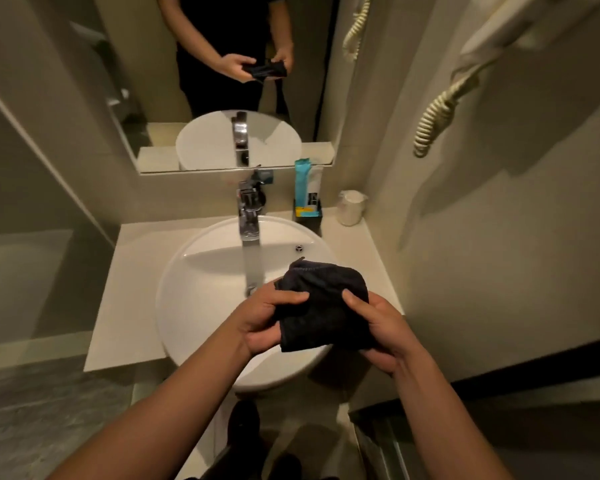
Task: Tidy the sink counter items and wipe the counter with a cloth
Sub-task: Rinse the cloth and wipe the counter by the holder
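- Dark, soft terry: the folded cloth (321, 306) sits in your two hands above the right half of the basin (201, 299), clear of the counter (129, 271).
- Grip: your left hand (269, 322) is closed on the cloth's left edge, thumb lying over the top; your right hand (378, 329) is closed on the right edge and cups it from below.
- Handling, as judged: light, limp, not fragile; it would sag if held by one corner. Whether it is wet cannot be told. Take it as a flat pad, palm over the middle, fingers along a folded edge.
- Chrome tap (248, 216) stands behind the basin, spout reaching over the bowl.
- Black holder (308, 216) with a teal-and-yellow packet (302, 183) and a pale tube stands at the back right, a white cup (351, 207) just beside it.
- The mirror (222, 81) above repeats the two-handed hold.
- The counter left of the basin is bare; wiping looks not yet begun.
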